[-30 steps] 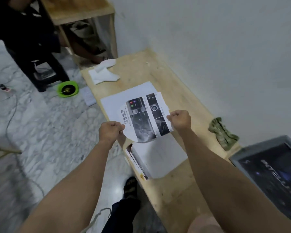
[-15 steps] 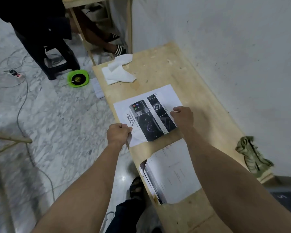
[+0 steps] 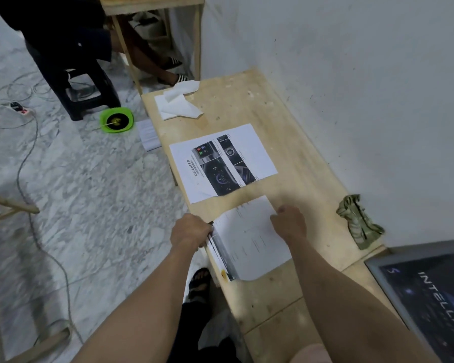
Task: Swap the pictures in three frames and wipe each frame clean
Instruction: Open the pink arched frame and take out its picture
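A stack of pictures (image 3: 249, 238) lies face down at the near edge of the wooden worktop (image 3: 294, 163), blank side up, with dark printed edges showing along its left side. The left hand (image 3: 190, 231) is curled at the stack's left edge, fingers closed on the sheet edges there. The right hand (image 3: 290, 222) rests on the stack's far right corner, fingers bent down onto the top sheet; whether it pinches the paper or only presses on it I cannot tell. Just beyond the stack, apart from both hands, a printed picture (image 3: 222, 162) lies flat, face up, with the word ADVANCED on it. Farther along sits a white tissue (image 3: 177, 102). A green cloth (image 3: 358, 221) lies by the wall, right of the right hand. A frame (image 3: 427, 292) with a dark picture lies at the near right corner.
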`<action>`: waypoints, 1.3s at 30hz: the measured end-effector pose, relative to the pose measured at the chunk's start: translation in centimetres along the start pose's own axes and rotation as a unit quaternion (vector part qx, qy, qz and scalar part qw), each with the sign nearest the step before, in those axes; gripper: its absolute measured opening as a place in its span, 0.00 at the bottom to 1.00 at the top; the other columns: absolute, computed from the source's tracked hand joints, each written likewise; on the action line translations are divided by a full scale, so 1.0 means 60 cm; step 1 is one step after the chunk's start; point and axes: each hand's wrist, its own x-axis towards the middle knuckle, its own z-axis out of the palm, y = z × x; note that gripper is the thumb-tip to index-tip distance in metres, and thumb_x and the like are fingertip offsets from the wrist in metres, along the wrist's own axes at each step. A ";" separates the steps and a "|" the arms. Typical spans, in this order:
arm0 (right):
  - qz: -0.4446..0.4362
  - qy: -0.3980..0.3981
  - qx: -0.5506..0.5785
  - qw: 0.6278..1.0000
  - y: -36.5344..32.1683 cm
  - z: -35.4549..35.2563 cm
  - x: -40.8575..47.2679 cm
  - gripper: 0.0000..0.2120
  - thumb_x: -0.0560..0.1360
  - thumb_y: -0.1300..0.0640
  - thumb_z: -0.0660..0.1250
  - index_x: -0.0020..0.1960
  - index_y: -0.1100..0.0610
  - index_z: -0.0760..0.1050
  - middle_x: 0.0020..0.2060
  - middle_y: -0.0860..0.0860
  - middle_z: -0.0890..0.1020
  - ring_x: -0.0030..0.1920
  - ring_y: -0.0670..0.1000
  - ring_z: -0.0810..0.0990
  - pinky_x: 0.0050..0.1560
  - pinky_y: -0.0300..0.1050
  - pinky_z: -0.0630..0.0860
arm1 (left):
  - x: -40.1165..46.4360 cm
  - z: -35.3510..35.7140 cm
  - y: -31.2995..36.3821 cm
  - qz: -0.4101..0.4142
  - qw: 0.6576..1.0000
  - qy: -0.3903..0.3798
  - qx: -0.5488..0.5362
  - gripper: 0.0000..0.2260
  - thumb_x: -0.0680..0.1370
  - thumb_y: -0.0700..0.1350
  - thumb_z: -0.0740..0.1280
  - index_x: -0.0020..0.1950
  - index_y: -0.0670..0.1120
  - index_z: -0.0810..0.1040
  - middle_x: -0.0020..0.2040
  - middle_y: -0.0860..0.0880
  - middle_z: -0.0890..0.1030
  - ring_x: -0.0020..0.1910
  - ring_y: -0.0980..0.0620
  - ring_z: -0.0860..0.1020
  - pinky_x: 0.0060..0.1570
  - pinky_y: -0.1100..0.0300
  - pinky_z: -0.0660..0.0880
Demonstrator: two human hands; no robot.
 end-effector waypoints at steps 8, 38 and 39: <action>-0.005 -0.017 -0.080 0.997 0.044 0.031 -0.037 0.23 0.73 0.50 0.66 0.63 0.60 0.66 0.60 0.58 0.71 0.62 0.61 0.70 0.55 0.50 0.69 | -0.036 0.080 -0.050 -0.031 0.997 0.070 0.004 0.17 0.69 0.51 0.76 0.47 0.44 0.73 0.41 0.47 0.82 0.39 0.45 0.83 0.40 0.53 0.82; 0.074 0.039 0.454 0.887 0.141 -0.107 -0.212 0.06 0.72 0.63 0.68 0.48 0.61 0.81 0.41 0.54 0.82 0.38 0.52 0.78 0.40 0.43 0.77 | -0.168 0.058 -0.014 0.164 0.952 0.052 -0.254 0.03 0.74 0.35 0.73 0.47 0.39 0.83 0.38 0.45 0.80 0.32 0.50 0.74 0.33 0.60 0.75; 0.079 0.044 0.467 0.879 0.149 -0.116 -0.228 0.06 0.73 0.64 0.68 0.49 0.62 0.80 0.42 0.55 0.82 0.37 0.52 0.79 0.36 0.41 0.76 | -0.177 0.059 -0.006 0.171 0.952 0.046 -0.251 0.03 0.74 0.35 0.73 0.46 0.40 0.83 0.39 0.45 0.81 0.33 0.50 0.74 0.33 0.61 0.75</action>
